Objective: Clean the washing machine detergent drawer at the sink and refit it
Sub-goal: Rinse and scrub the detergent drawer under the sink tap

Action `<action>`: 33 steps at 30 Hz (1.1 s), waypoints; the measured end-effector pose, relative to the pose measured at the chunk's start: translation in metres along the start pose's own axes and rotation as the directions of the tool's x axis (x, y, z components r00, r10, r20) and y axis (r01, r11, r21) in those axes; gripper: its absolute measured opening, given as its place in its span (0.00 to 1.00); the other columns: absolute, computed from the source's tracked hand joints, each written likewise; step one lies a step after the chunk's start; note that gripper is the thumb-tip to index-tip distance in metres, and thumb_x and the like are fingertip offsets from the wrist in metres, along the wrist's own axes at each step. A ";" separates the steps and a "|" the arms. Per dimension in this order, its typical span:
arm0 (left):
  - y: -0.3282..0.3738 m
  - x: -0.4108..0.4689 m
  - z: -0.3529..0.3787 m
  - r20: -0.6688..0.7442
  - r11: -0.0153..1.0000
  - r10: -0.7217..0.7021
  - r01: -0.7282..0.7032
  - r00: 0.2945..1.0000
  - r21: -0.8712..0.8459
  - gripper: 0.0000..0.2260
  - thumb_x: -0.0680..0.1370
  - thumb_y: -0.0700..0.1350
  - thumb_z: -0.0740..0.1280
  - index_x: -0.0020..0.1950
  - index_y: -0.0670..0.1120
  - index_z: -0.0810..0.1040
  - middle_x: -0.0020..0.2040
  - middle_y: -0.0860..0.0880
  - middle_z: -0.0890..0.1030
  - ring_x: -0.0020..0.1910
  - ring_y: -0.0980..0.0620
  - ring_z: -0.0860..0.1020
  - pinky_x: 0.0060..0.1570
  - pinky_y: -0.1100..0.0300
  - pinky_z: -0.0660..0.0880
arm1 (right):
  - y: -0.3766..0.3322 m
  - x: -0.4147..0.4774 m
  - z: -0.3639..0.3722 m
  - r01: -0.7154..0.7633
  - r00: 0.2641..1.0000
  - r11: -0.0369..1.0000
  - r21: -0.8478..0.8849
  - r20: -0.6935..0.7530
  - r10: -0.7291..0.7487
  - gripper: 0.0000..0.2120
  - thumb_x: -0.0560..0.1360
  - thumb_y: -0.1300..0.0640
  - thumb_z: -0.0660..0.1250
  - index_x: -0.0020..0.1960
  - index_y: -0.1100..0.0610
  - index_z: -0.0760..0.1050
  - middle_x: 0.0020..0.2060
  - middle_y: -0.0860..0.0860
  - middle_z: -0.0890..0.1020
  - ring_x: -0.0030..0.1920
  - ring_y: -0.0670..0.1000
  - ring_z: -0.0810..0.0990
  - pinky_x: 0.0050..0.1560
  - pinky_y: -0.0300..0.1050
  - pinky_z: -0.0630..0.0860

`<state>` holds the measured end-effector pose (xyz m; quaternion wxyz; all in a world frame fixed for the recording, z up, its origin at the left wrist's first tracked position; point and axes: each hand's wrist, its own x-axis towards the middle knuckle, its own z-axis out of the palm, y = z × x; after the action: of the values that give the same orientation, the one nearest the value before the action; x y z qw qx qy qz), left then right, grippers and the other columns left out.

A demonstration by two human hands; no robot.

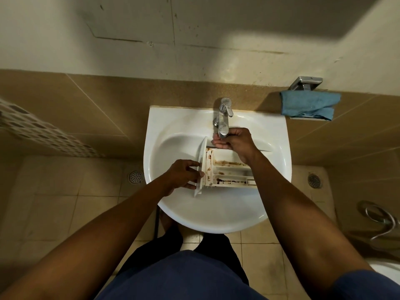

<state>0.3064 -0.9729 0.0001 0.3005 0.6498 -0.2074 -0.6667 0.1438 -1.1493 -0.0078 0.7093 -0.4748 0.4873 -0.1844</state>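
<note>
A band of small mosaic tiles [32,124] runs along the tan tiled wall at far left, above a beige floor with a round drain [135,176]. A white sink [173,118] is fixed to the wall, with a chrome tap [224,118] at its back edge. Further right, a blue cloth [309,106] hangs over a metal holder [306,83], with a second drain [314,180] and a metal hose [381,221] below.

The right forearm hides the far end of the drawer [229,169]. The tap's spout overlaps the right grip [234,141], so I cannot tell whether its cupped fingers hold anything.

The drawer sits in the sink basin, its brown-stained compartments facing up. The left grip [184,175] pinches its front panel at the left end, thumb on one side and fingers on the other. The right grip is just behind the drawer, under the spout.
</note>
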 end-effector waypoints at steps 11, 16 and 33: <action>0.000 0.000 -0.001 -0.012 1.000 0.015 -0.015 1.000 -0.005 0.24 0.77 0.38 0.76 0.72 0.42 0.75 0.51 0.41 0.87 0.50 0.45 0.87 0.42 0.55 0.84 | 0.038 -0.059 0.029 0.383 0.915 0.667 -0.639 0.166 -0.366 0.13 0.78 0.70 0.67 0.58 0.61 0.85 0.56 0.55 0.86 0.53 0.45 0.84 0.60 0.38 0.78; 0.000 0.001 -0.002 -0.002 1.000 0.012 -0.012 1.000 -0.011 0.24 0.75 0.38 0.77 0.71 0.42 0.76 0.51 0.41 0.87 0.51 0.44 0.87 0.43 0.54 0.84 | 0.031 -0.077 0.024 0.417 0.898 0.533 -0.736 0.244 -0.367 0.14 0.75 0.68 0.64 0.52 0.61 0.87 0.48 0.55 0.88 0.44 0.48 0.85 0.47 0.27 0.75; 0.000 0.001 -0.003 -0.001 0.999 0.024 -0.024 1.000 -0.020 0.26 0.75 0.38 0.77 0.71 0.40 0.76 0.52 0.41 0.87 0.49 0.45 0.87 0.42 0.53 0.84 | 0.029 -0.068 0.040 0.462 0.849 0.084 -0.883 0.413 -0.331 0.13 0.73 0.65 0.67 0.57 0.64 0.80 0.55 0.61 0.83 0.52 0.63 0.83 0.49 0.50 0.80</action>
<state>0.3098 -0.9732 -0.0009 0.3152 0.6443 -0.2083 -0.6650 0.1416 -1.0668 0.0054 0.2023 -0.9301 0.3065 0.0004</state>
